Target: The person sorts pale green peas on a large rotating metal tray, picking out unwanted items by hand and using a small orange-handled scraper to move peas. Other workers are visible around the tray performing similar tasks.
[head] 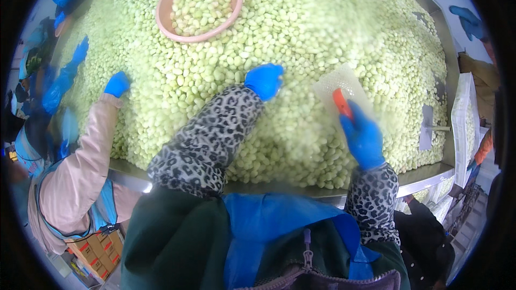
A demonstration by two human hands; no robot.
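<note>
Small oval pale-green fruits [294,141], perhaps peeled grapes, fill a large metal table with raised edges. Over them reaches my left hand [264,81] in a blue glove, its fingers bent down at the fruits; whether it grips any cannot be told. My right hand [363,137], also gloved in blue, holds the orange handle [342,104] of a translucent plastic scoop or perforated paddle [340,82], which lies over the fruits. Beyond my left hand, a pink plastic bowl [160,16] containing more fruits rests on the heap.
A co-worker's blue-gloved hand [117,84] touches the heap at left, with other workers behind. The metal rim [423,178] runs before me. White crates [463,129] stand at right, near another person's gloved hand [467,22]. Cardboard boxes [94,253] are at lower left.
</note>
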